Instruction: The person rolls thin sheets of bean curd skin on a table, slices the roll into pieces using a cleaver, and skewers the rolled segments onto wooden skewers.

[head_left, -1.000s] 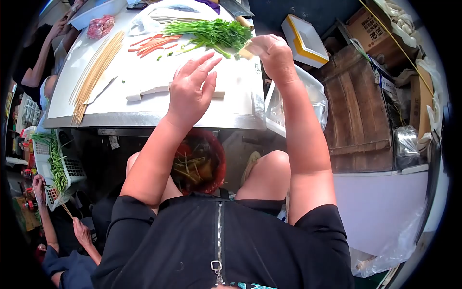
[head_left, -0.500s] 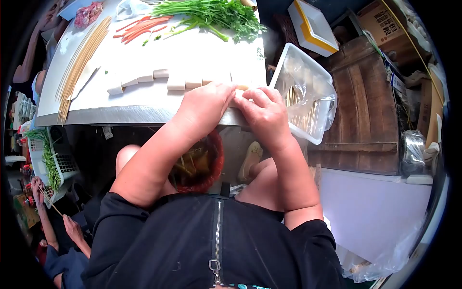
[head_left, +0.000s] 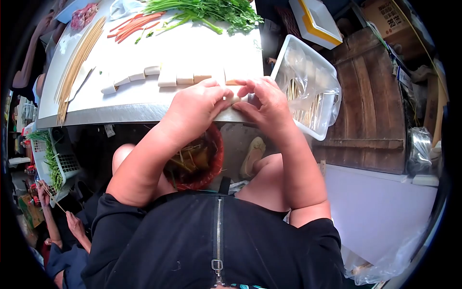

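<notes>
My left hand (head_left: 199, 100) is at the table's front edge, thumb and fingers bent together in a pinch. Close on its right is my right hand (head_left: 267, 103), its fingers curled toward the thumb. Between the fingertips lies something small and whitish, mostly hidden and washed out by glare. Just beyond my hands, several short, pale rolls (head_left: 185, 78) lie in an uneven row on the white table (head_left: 144, 98). One more pale roll (head_left: 232, 81) is partly covered by my right fingers.
Bamboo skewers (head_left: 79, 67) and a knife (head_left: 81, 83) lie at left. Red strips (head_left: 137, 26), leafy greens (head_left: 216, 14) and raw meat (head_left: 84, 15) are farther back. A bagged white bin (head_left: 308, 72) stands right, a red tub (head_left: 219, 154) below. Another person's hands (head_left: 74, 226) hold a stick.
My hands have drawn slightly nearer to me, and my fingers have shifted apart from their tighter grouping. The whole view has moved a little; the row of rolls looks the same.
</notes>
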### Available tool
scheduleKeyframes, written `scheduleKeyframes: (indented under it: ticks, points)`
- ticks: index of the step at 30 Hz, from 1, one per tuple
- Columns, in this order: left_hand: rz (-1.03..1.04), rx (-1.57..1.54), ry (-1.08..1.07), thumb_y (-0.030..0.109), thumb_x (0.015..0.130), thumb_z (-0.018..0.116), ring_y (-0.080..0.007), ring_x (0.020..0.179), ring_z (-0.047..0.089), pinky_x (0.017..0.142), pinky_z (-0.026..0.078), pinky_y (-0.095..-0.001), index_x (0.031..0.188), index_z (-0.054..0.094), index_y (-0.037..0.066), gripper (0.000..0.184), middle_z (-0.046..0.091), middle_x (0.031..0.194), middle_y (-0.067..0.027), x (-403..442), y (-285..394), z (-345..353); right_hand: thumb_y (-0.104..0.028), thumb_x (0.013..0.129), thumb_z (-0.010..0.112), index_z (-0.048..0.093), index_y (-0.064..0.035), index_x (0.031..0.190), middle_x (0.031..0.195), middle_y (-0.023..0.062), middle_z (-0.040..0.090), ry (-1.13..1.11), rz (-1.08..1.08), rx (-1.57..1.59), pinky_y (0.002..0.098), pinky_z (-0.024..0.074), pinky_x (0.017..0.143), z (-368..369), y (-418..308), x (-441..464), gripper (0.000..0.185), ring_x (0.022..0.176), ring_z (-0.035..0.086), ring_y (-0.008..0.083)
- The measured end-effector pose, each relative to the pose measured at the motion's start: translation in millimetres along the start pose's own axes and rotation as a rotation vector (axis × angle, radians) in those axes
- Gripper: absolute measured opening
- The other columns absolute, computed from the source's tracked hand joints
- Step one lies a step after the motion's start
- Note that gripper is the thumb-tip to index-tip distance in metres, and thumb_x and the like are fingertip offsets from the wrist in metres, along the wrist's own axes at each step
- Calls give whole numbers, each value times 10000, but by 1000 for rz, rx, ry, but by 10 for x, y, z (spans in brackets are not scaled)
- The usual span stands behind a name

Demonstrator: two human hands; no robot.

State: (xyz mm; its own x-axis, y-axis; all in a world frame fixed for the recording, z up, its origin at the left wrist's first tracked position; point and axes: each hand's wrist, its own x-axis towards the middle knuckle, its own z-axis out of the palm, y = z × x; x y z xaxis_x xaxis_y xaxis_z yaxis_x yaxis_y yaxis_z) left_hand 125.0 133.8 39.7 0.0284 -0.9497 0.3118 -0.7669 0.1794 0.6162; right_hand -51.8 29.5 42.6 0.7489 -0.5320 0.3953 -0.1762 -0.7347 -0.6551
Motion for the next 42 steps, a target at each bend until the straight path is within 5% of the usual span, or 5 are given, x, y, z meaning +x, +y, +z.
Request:
scheduleKeyframes:
  ticks: [7,16,29,40,42]
  points:
    - [-18,-107,-42,167,893,641,-340,856,640,733,511,-421,966,657,64,127,637,892,-133,4,-16,2,-62,729,770,656,-138,1059,761,20,633,7,6,35,357,487,708,43,-1,-61,357,770,597,237]
    - [-200,-207,-180,94,851,702,-166,760,631,715,508,-310,993,671,-13,180,656,833,-130,107,-50,-81,-88,790,726,705,-81,894,779,76,632,-41,-72,-28,382,476,725,-2,26,-39,107,786,593,282]
    - [-18,48,20,176,863,683,-346,825,614,734,499,-414,981,650,41,182,608,861,-150,41,-30,84,-72,724,773,683,-76,946,865,84,630,-11,3,42,387,481,788,6,1,16,240,851,584,300]
    - [-136,-132,-92,155,782,761,-345,909,612,777,502,-415,970,577,60,279,595,964,-137,-52,107,-71,-62,745,777,702,-41,873,848,94,622,-140,-41,135,353,502,707,-49,5,31,150,800,611,266]
    - [-58,-180,-6,125,778,775,-280,736,577,675,493,-359,1002,577,49,309,558,858,-113,-52,62,-4,-61,759,764,707,-44,891,841,94,618,-133,-58,106,351,501,710,-24,60,57,144,796,607,270]
